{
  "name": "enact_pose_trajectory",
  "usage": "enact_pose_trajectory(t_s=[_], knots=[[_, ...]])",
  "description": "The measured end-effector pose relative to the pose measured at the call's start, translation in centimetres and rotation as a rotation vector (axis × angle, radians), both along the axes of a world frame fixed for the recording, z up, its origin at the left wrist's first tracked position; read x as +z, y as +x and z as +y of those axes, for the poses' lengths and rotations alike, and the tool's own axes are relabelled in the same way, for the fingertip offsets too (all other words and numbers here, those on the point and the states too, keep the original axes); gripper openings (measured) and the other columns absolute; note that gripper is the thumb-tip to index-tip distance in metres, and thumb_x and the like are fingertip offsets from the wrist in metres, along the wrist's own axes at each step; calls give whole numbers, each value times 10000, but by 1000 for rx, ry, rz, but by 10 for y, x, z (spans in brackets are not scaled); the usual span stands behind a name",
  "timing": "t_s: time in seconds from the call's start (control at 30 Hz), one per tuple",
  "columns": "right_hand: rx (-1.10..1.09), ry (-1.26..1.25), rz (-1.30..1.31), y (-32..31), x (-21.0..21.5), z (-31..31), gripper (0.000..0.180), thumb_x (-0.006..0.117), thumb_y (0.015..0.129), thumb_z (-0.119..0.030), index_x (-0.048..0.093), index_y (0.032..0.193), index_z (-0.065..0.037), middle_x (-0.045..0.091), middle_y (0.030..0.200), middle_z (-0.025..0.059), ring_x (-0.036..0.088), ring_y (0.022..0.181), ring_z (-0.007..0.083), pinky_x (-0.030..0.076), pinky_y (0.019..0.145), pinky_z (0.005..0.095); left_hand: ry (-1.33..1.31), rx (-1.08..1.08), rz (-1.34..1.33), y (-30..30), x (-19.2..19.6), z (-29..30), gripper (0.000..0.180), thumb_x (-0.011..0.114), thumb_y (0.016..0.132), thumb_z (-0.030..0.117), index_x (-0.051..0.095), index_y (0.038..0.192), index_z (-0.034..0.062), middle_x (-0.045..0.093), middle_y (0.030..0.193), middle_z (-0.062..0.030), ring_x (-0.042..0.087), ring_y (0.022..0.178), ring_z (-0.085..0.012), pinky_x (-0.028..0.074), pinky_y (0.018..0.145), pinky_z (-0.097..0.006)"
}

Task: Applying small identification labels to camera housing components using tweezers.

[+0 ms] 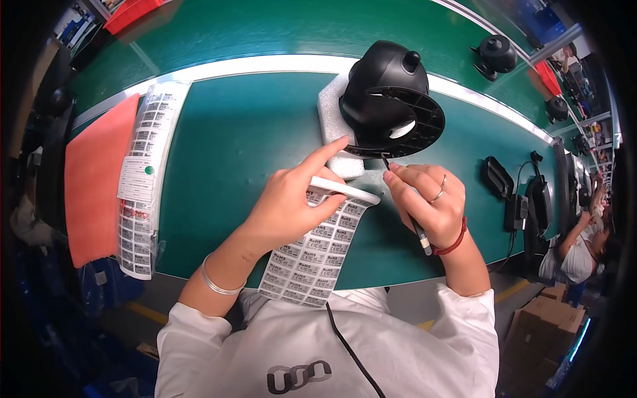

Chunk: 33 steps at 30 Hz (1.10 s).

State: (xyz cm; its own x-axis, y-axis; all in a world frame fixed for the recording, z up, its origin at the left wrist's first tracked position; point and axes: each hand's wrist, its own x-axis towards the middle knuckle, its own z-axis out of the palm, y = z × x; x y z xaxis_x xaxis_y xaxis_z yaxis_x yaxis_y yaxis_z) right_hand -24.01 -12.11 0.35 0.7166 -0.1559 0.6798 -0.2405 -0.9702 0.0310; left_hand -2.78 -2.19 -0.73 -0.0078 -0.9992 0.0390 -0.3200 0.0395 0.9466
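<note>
My left hand (pixel 290 200) is closed on a sheet of labels (pixel 308 255), its thumb on the rolled upper edge. The sheet hangs over the front edge of the table, with rows of small grey-and-white labels. My left index finger stretches toward a black plastic housing (pixel 387 99), which lies tilted with its hollow base facing me. White foam blocks (pixel 334 113) support it on its left. My right hand (pixel 428 199) grips a slim, dark pen-like tool (pixel 417 229). The tool's tip is at the near rim of the base; whether it touches cannot be made out.
On the left lie an orange sheet (pixel 99 182) and a plastic-wrapped stack of label sheets (pixel 141 212). Black parts with a cable (pixel 517 212) lie at the right. Beyond a white rail (pixel 265 64) runs a green surface with another black housing (pixel 494 54). A person (pixel 578 249) sits far right.
</note>
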Motion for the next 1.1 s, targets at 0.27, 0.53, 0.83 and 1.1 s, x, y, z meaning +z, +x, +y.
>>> enact_pose_trajectory(t_s=[0.27, 0.53, 0.83, 1.1], knots=[[13, 30, -6, -4, -3, -5, 301, 664, 561, -71, 696, 857, -22, 683, 850, 55, 649, 711, 178, 520, 593, 288, 5, 9, -27, 0, 2, 1, 663, 710, 811, 15, 451, 1418, 74, 721, 903, -57, 668, 852, -122, 509, 788, -269], [5, 56, 4, -3, -3, -4, 270, 673, 570, -51, 694, 839, -32, 683, 836, 56, 656, 713, 183, 522, 594, 290, -23, 12, -41, 0, 2, 1, 659, 714, 805, 21, 462, 1411, 85, 727, 906, -65, 682, 854, -144, 512, 786, -279], [-31, 574, -185, -4, -2, -5, 137, 734, 678, 75, 656, 768, 8, 688, 777, 112, 688, 714, 232, 537, 653, 291, -71, -1, -60, 2, -4, 1, 661, 684, 806, 70, 445, 1421, 119, 714, 907, -68, 697, 812, -243, 524, 735, -344], [-30, 410, -168, -5, 1, -3, 161, 740, 659, 78, 664, 785, 13, 683, 794, 104, 671, 696, 235, 531, 618, 295, -39, 3, -36, 1, -5, 1, 661, 680, 806, 72, 444, 1422, 121, 713, 896, -64, 697, 803, -243, 525, 734, -344]])
